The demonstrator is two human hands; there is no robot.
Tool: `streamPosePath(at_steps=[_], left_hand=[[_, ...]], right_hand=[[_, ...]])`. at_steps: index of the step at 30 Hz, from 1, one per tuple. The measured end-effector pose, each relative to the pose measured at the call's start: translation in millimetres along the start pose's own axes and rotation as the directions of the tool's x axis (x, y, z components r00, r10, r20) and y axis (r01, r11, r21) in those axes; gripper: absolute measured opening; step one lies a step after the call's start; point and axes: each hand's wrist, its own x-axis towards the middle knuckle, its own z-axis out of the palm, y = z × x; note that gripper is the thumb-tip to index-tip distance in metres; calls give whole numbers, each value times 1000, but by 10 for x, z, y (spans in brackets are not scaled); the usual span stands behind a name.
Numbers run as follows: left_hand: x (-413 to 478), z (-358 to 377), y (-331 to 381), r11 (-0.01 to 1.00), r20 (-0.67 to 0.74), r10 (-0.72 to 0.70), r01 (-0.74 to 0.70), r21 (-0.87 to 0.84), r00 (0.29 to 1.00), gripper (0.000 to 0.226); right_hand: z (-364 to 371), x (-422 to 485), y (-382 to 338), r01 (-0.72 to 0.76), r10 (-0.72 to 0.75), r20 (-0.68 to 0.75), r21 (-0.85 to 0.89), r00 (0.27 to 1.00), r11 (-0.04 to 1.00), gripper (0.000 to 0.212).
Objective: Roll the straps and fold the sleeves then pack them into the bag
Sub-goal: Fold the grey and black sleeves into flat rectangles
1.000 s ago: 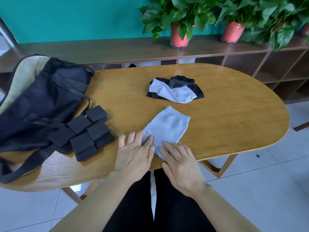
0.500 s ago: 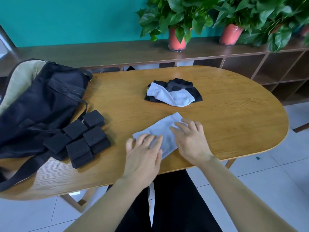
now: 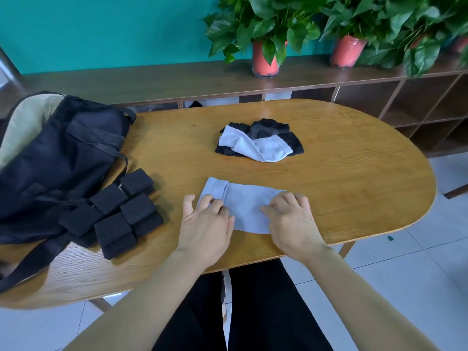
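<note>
Two hands on a pale blue sleeve at the near edge of an oval wooden desk.

The sleeve is thin, smooth knit, laid flat and crosswise at 6 o'clock on the desk, with a turned-over band at its 9 o'clock end; the left hand rests on that end, fingers bent with their tips on the cloth and thumb spread off it, and whether its grip pinches the cloth I cannot tell; the right hand has a narrow grip on the 3 o'clock end, fingers curled over the edge and thumb against the cloth; at 12 o'clock from the sleeve, well apart, lies a crumpled pile of black and pale sleeves; at 9 o'clock sit the rolled straps, black, perforated and blocky, packed against each other and against a black fabric bag with beige lining.
</note>
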Motion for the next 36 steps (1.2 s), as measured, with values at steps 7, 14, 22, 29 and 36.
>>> streamPosePath(at_steps=[7, 14, 22, 29, 36], left_hand=[[167, 153, -220, 990, -81, 141, -140, 16, 987, 23], [320, 154, -389, 981, 1, 192, -191, -24, 981, 19], [184, 39, -366, 958, -144, 212, -235, -163, 967, 28], [-398, -27, -131, 927, -75, 245, -256, -275, 967, 61], [-540, -23, -113, 929, -111, 211, -235, -287, 971, 42]], right_hand=[[-27, -227, -278, -4, 5, -16, 102, 1000, 995, 18], [-23, -303, -570, 11, -9, -15, 148, 1000, 989, 18], [-215, -322, -335, 59, -23, -137, 270, 990, 961, 38], [-162, -494, -122, 177, -213, 148, 223, 966, 959, 69], [-123, -552, -130, 92, -101, 6, 366, 995, 926, 37]])
